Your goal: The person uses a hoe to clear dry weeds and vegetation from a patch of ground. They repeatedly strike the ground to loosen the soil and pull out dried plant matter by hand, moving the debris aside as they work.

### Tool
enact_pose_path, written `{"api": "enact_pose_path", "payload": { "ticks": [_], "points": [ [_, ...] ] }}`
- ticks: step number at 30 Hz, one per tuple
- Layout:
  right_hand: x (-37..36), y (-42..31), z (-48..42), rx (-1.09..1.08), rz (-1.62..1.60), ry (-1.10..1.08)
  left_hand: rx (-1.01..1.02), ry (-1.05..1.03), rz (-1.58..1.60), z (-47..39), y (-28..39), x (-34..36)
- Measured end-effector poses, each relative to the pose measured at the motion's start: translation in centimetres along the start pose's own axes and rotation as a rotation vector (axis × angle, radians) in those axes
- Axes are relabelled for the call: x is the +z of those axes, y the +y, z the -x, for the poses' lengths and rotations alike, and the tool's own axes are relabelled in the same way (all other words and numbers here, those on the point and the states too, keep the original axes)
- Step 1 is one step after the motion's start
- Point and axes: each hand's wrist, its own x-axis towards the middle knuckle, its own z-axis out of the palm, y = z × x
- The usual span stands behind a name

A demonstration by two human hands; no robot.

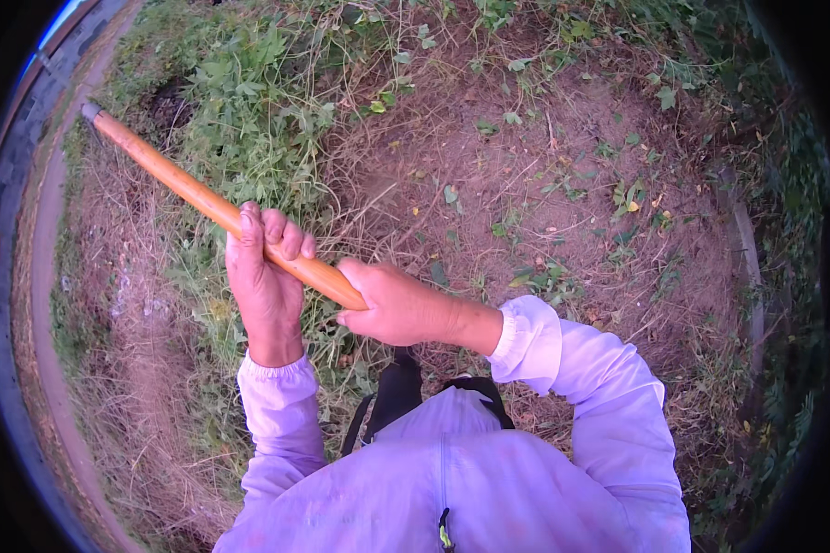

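Note:
A smooth orange-brown wooden tool handle (173, 178) slants across my front, from the upper left down to its butt end between my hands. At its far end sits a grey metal socket or cap (91, 111); whether a blade lies beyond it I cannot tell. My left hand (266, 290) grips the handle from below, palm up, with the thumb and fingertips curled over it. Close to the butt end, my right hand (394, 304) wraps the handle from above. The raised handle passes over a patch of leafy green weeds (249, 104).
Bare brown soil (484, 186) with scattered leaves and dry stems spreads ahead and right. Tangled vines (443, 21) line the top. At the right, a pale narrow edging (748, 256) runs beside dense foliage. A path (48, 228) curves along the left, with dry grass (145, 415) nearer me.

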Motion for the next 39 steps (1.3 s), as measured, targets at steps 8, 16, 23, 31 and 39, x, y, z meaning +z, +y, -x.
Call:
{"api": "enact_pose_path", "payload": {
  "ticks": [8,16,23,31,39],
  "points": [
    [-6.1,5.2,7.9,0.483,0.075,0.317,-0.377,-0.31,-0.523,-0.7,-7.5,-7.0],
    [-1.7,12.9,24.2,1.084,-0.314,0.648,-0.855,0.225,-1.229,19.7,-14.4,-33.0],
    [3.0,18.2,29.2,1.284,-0.509,0.764,-0.944,-0.015,-1.545,21.2,-16.9,-29.9],
    [8.6,23.1,33.0,1.418,-0.536,0.75,-0.537,-0.448,-1.615,2.7,-35.2,-28.5],
    [16.1,27.4,38.1,1.475,-0.421,0.825,-0.537,-0.579,-1.921,-7.3,-50.4,-32.2]
  ]
}}
